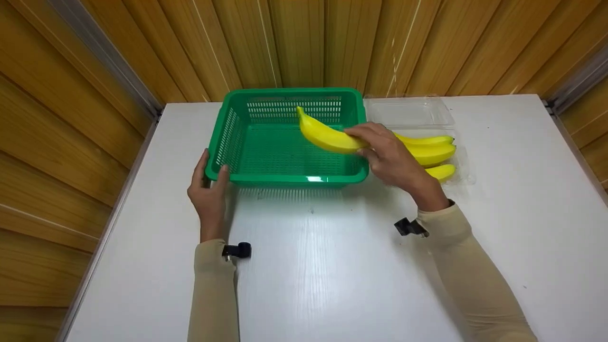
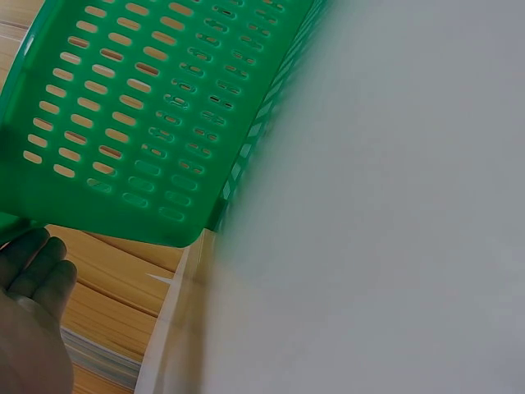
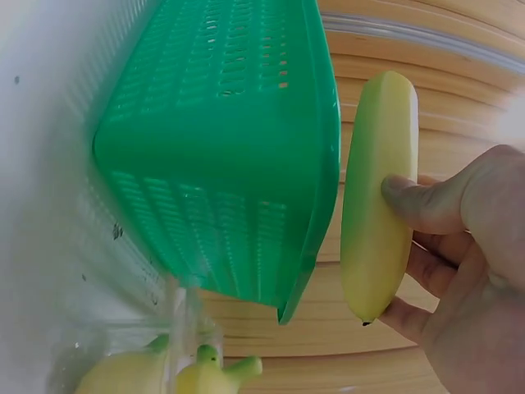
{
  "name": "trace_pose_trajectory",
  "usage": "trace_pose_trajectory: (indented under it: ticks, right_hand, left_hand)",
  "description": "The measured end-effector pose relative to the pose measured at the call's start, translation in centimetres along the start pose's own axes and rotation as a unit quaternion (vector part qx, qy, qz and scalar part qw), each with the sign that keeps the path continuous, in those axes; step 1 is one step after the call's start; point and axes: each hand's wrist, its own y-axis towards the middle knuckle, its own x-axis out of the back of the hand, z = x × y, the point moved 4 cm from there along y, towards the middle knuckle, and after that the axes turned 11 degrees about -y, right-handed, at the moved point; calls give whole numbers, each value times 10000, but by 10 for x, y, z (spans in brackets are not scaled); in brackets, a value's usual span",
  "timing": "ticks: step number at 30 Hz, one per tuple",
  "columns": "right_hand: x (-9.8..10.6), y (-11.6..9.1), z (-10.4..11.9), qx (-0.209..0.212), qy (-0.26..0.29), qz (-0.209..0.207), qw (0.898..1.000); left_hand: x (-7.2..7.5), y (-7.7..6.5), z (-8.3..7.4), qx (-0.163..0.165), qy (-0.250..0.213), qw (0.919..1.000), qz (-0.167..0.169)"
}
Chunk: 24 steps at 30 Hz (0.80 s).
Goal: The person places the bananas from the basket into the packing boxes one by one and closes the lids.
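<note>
A green plastic basket (image 1: 285, 179) with slotted walls stands at the back of the white table. My left hand (image 1: 209, 194) grips its front left corner, thumb over the rim and fingers outside; in the left wrist view the hand (image 2: 33, 328) shows only partly, beside the rim. My right hand (image 1: 394, 159) pinches a yellow banana (image 1: 327, 135) near one end, between thumb and fingers. The banana hangs over the right part of the basket, its stem pointing left. In the right wrist view this banana (image 3: 379, 205) is above the basket's rim (image 3: 330, 148).
Right of the basket, more bananas (image 1: 431, 154) lie in a clear plastic clamshell box, partly behind my right hand. Its clear lid (image 1: 408, 113) lies opened toward the back. Wood-look panels (image 1: 304, 47) rise behind the table (image 1: 294, 275).
</note>
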Motion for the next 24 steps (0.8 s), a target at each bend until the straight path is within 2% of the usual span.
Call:
trace_pose_trajectory:
  ticks: [9,19,24]
  right_hand:
    - [14,-11,-19,-152,178,117,9997]
    - [30,-33,-57,-543,245,307,9978]
    - [35,-47,-73,-930,236,457,9943]
  left_hand:
    - [0,-1,0,33,32,10000,-18]
    - [-2,-2,-1,90,39,10000,1]
    - [-1,-1,-1,118,7,9999,11]
